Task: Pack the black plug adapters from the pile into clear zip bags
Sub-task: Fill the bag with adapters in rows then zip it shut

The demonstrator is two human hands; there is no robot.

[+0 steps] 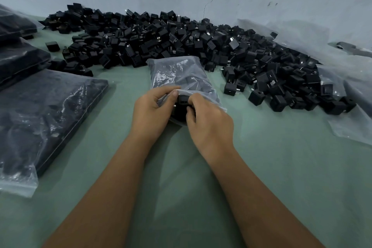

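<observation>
Left hand (151, 108) pinches the bag (181, 78) mouth open so the right hand (209, 121) can push a gripped adapter (182, 99) in; pile (181, 40) lies far, within reach.

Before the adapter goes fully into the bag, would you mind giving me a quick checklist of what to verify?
1. Left hand holds the zip bag mouth: ok.
2. Right hand grips the adapter at the mouth: ok.
3. Adapter fully inside: not ok, it sits at the opening.
4. Room left in the bag: cannot tell.
5. Zip strip free of folds: cannot tell.
6. More adapters within reach in the pile: ok.
</observation>
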